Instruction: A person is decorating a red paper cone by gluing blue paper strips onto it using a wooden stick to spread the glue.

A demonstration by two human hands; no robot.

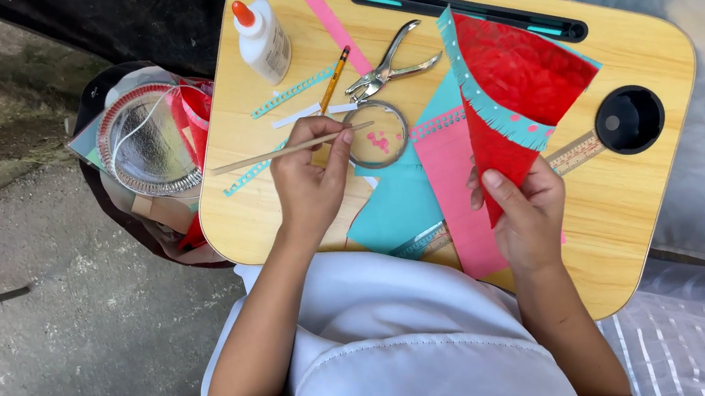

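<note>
Far left, off surface: clear ribbed plastic lid in bag of scraps. Wooden lap surface, smooth pale grain. White glue bottle, orange cap, upright at back. Left hand pinches thin wooden stick, grip clenched on it, tip over small clear round lid holding pink dots. Judgement: keep stick low, light touch, lift one dot at a time. Metal hole punch behind. Right hand grips red paper cone at lower point; teal fringed band, crinkled sheen. Steady cone near lid.
</note>
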